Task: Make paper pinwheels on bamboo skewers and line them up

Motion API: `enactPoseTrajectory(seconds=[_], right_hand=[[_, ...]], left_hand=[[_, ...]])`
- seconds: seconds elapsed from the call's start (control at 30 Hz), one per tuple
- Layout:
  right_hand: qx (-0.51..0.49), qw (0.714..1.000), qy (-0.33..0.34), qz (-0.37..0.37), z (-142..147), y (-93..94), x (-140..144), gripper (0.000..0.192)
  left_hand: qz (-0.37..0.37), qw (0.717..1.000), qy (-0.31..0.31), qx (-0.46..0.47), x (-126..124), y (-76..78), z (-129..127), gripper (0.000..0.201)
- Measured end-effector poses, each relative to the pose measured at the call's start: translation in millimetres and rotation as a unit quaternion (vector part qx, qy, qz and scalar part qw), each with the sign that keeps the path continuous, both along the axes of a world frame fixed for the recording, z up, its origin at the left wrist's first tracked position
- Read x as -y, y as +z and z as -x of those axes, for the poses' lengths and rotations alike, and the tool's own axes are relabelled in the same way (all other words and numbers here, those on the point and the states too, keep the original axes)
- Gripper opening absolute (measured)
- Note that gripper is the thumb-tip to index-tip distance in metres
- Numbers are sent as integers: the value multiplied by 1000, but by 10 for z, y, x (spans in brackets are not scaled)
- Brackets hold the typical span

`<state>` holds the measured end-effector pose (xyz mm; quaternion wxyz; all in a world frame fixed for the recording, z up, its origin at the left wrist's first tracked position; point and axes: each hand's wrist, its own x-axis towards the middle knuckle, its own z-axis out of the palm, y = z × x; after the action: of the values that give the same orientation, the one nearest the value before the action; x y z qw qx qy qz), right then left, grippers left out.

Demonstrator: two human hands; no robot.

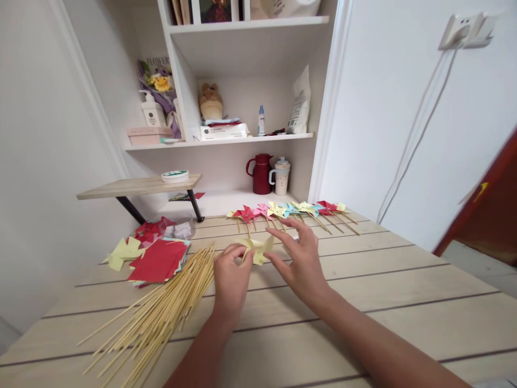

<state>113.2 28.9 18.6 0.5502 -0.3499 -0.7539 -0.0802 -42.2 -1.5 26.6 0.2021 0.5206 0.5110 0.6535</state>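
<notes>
Hands meet at frame centre over a yellow paper (pixel 258 249) piece, folded, lying on the table (pixel 363 302). Left hand (pixel 230 275) pinches the paper's left edge between thumb and fingertips, fingers curled closed on it. Right hand (pixel 301 258) sits at the paper's right side, fingers spread open and flat, index tip touching or just above the paper; cannot tell which.

Skewers (pixel 161 312), a loose bundle of bare bamboo sticks, fan out lower left, just beside the left hand. Stack of red sheets (pixel 157 261) lies left of centre, touching the skewer tips; yellow scraps (pixel 123 252) further left. Clear tub (pixel 177 229) behind the stack, contents blurred.

Row of finished pinwheels (pixel 291 210), red, pink, yellow, blue, lies on sticks along the table's far edge, just above the hands.

Upper centre: white shelf (pixel 250 140) with red jug (pixel 262 173), cup (pixel 281 177), small bottle (pixel 261 120), white bag (pixel 301 102), plush toy (pixel 210 101). Small wooden stand (pixel 137 187) at left, round tin (pixel 175 175) on it. Socket (pixel 464 29) with cables at upper right.
</notes>
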Motion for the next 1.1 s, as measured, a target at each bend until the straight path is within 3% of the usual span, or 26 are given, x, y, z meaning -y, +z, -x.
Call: enactPoseTrajectory(seconds=[0.23,0.4,0.57,0.7,0.8,0.87,0.97,1.03,1.1], right_hand=[[44,999,-19,-9,-47,10,-57,27],[44,999,14,12,-38,-4,-61,7],[18,996,58,60,-26,-11,-77,10],[-28,985,102,136,-18,16,-78,10],[-107,954,134,246,-15,39,-85,11],[-186,910,168,331,-20,51,-99,15],[-308,816,225,434,-39,70,-124,20],[-357,778,238,459,-52,84,-134,22],[-377,770,237,457,-58,95,-132,23]], left_hand=[[-8,991,17,-134,4,-42,-46,18],[-16,989,14,-145,2,-53,-56,18],[-38,992,0,-124,12,-56,-70,18],[-50,979,27,-197,10,-64,-80,17],[-51,978,39,-197,-5,-69,-64,12],[-44,989,39,-133,-25,-73,-37,38],[-10,1000,14,15,-64,-88,6,77],[30,994,-24,99,-78,-102,18,80],[83,982,-99,139,-73,-110,9,69]])
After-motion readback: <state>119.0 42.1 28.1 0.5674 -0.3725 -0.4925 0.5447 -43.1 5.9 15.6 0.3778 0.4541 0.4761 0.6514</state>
